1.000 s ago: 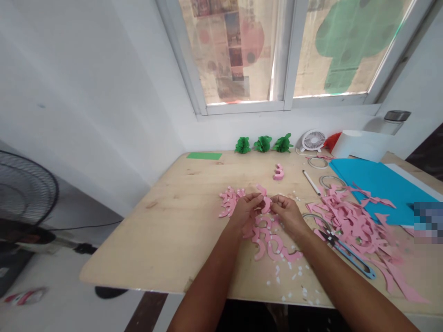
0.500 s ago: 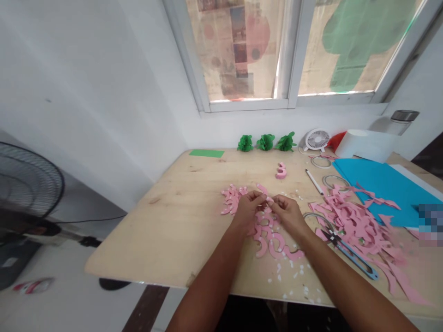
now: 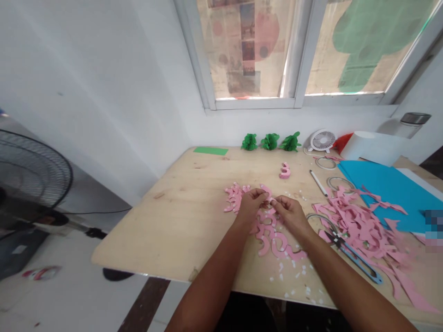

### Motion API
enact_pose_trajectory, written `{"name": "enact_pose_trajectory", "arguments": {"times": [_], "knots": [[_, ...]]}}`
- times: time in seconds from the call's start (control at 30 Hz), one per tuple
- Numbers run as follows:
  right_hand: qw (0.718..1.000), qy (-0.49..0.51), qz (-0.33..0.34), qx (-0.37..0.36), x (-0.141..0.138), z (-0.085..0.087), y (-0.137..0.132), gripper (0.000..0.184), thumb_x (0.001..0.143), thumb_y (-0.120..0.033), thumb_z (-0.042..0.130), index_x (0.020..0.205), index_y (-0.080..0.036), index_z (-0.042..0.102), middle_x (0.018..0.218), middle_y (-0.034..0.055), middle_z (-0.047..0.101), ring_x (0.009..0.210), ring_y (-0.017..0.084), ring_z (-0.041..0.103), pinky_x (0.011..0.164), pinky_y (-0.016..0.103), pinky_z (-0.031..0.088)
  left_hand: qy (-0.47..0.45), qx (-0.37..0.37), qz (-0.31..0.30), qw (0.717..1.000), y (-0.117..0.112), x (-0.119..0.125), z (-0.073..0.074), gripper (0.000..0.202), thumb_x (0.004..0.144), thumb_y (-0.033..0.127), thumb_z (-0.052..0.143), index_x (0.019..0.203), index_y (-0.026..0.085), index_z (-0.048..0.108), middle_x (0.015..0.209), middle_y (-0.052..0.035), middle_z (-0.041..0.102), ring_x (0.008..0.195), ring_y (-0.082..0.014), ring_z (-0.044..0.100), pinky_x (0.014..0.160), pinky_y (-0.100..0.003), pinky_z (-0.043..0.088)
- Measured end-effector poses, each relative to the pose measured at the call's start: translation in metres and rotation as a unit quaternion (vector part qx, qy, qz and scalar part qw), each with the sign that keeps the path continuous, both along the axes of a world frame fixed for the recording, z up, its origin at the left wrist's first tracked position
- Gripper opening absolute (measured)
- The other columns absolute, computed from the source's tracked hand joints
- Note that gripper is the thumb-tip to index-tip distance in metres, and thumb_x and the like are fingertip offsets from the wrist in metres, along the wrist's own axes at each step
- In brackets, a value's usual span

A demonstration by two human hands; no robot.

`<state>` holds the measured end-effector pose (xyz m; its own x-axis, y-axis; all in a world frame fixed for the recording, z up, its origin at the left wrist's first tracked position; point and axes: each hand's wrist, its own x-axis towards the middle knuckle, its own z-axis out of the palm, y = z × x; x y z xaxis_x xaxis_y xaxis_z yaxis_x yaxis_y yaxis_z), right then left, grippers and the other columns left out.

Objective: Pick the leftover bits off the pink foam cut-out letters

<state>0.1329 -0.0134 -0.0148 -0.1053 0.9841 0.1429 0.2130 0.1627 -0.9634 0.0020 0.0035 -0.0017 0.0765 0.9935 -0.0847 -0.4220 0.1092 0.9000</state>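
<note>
Wooden surface (image 3: 162, 235) beneath a window (image 3: 249, 50): left hand (image 3: 252, 205) and right hand (image 3: 291, 216) meet, fingers (image 3: 260, 196) pinched closed on a pink paper cutout (image 3: 266, 188), among pink scraps (image 3: 273, 244).

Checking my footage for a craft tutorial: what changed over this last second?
The left hand and right hand drew closer, their fingers pinching a small pink piece above the pink paper cut-outs. The head view turned, shifting everything rightward in frame. The snips and green paper balls stayed put.
</note>
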Motion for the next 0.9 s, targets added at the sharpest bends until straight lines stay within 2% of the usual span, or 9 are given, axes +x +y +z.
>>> {"name": "enact_pose_trajectory", "arguments": {"times": [0.23,0.33,0.47,0.7,0.9], "knots": [[1.000,-0.011,0.006,-0.007,0.000,0.004,-0.003,0.031,0.079,-0.043,0.052,0.062,-0.017,0.053,0.050,-0.0046,0.039,0.046,0.009,0.035,0.044,0.022,0.027,-0.022,-0.007,0.026,0.999,-0.001,0.000,0.004,0.027,0.055,0.034,0.074,0.061,0.014,0.056,0.059,0.0020,0.054,0.052,-0.0067,0.049,0.052,-0.020,0.041],[1.000,0.005,0.011,-0.008,-0.001,0.008,-0.004,0.029,0.078,-0.041,0.052,0.062,-0.017,0.055,0.051,-0.0041,0.044,0.047,0.010,0.039,0.046,0.022,0.029,-0.028,-0.006,0.037,0.999,-0.001,-0.001,0.005,0.028,0.057,0.035,0.072,0.059,0.014,0.055,0.059,0.0014,0.054,0.054,-0.0069,0.049,0.051,-0.019,0.040],[1.000,0.010,0.022,0.008,-0.002,0.010,-0.004,0.027,0.078,-0.038,0.052,0.063,-0.017,0.058,0.057,-0.0016,0.054,0.052,0.011,0.046,0.052,0.023,0.035,-0.041,-0.016,0.025,0.999,-0.002,-0.002,0.005,0.027,0.059,0.033,0.072,0.057,0.014,0.054,0.059,0.0011,0.053,0.057,-0.0076,0.050,0.052,-0.019,0.041],[0.999,-0.009,0.032,0.024,-0.002,0.009,-0.003,0.026,0.078,-0.036,0.052,0.061,-0.017,0.058,0.054,-0.0020,0.054,0.051,0.011,0.045,0.051,0.024,0.033,-0.128,-0.090,-0.031,0.987,0.000,-0.005,0.002,0.026,0.055,0.030,0.074,0.062,0.014,0.056,0.059,-0.0001,0.054,0.053,-0.0092,0.050,0.051,-0.023,0.042],[0.999,0.005,0.040,0.017,-0.005,0.011,-0.006,0.028,0.079,-0.040,0.051,0.063,-0.017,0.056,0.056,-0.0026,0.049,0.052,0.011,0.042,0.050,0.023,0.032,-0.128,-0.099,-0.016,0.987,0.004,-0.006,0.000,0.025,0.057,0.030,0.073,0.063,0.014,0.055,0.059,0.0002,0.055,0.052,-0.0090,0.050,0.049,-0.022,0.040]]}}
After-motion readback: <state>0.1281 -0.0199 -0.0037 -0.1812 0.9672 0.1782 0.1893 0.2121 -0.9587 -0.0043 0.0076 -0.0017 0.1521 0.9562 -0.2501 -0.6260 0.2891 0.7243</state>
